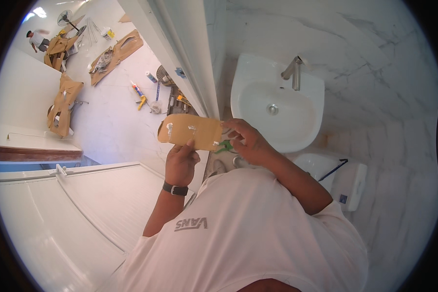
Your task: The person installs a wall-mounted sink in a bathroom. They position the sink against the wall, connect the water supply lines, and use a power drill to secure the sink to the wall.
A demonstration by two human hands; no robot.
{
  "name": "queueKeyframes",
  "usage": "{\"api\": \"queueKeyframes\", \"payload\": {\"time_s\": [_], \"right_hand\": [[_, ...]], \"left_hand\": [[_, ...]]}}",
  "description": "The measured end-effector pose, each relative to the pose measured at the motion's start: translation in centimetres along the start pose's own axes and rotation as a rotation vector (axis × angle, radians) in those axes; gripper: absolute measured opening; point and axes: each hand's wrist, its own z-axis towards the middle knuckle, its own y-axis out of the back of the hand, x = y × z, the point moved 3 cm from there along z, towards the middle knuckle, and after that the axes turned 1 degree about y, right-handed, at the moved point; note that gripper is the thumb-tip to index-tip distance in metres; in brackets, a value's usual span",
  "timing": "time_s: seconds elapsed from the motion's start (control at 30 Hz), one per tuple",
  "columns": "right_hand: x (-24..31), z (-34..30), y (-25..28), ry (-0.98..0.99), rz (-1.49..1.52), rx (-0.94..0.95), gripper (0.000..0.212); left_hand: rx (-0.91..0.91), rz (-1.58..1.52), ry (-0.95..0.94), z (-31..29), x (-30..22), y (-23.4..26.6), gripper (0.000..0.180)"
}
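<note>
My left hand (181, 163) pinches a flat piece of brown cardboard (190, 130) from below, thumb on its upper face. Small white dabs of paste lie on the cardboard. At its right end is my right hand (248, 138), fingers curled close to the edge. Whatever those fingers hold is too small to make out. A green object (224, 146) shows just under them; I cannot tell whether it is held or lies lower down.
A white washbasin (238, 92) with a metal tap (292, 73) is ahead right, a toilet (351, 187) at right. Beyond the door frame (180, 53), a caulking gun (139, 95), tools and cardboard sheets (117, 56) lie on the floor. A person (38, 40) is far left. A white door (73, 209) stands near left.
</note>
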Motion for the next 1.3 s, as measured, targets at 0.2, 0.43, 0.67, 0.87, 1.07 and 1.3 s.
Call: {"api": "queueKeyframes", "payload": {"time_s": [0.2,0.43,0.67,0.87,1.07,1.3], "right_hand": [[-0.6,-3.6,5.4,-0.116,0.009,-0.019,0.037],[-4.5,-10.8,12.4,-0.32,0.22,-0.036,0.041],[-8.4,-17.7,15.8,-0.414,0.329,-0.208,0.048],[-7.5,-15.3,14.0,-0.308,0.359,-0.13,0.048],[-5.2,-9.1,9.2,-0.283,0.354,-0.014,0.042],[-1.6,2.7,-1.1,-0.351,0.226,0.173,0.042]], "left_hand": [[-0.102,-0.055,-0.058,-0.9,2.4,1.0,0.014],[-0.383,0.072,-0.149,-3.0,3.2,3.2,0.021],[-0.567,0.304,-0.275,-5.3,3.0,4.7,0.022],[-0.52,0.198,-0.341,-4.4,0.7,7.2,0.014],[-0.519,0.076,-0.308,-0.4,-1.4,12.7,0.014],[-0.545,-0.145,-0.102,6.6,-6.4,23.1,0.006]]}}
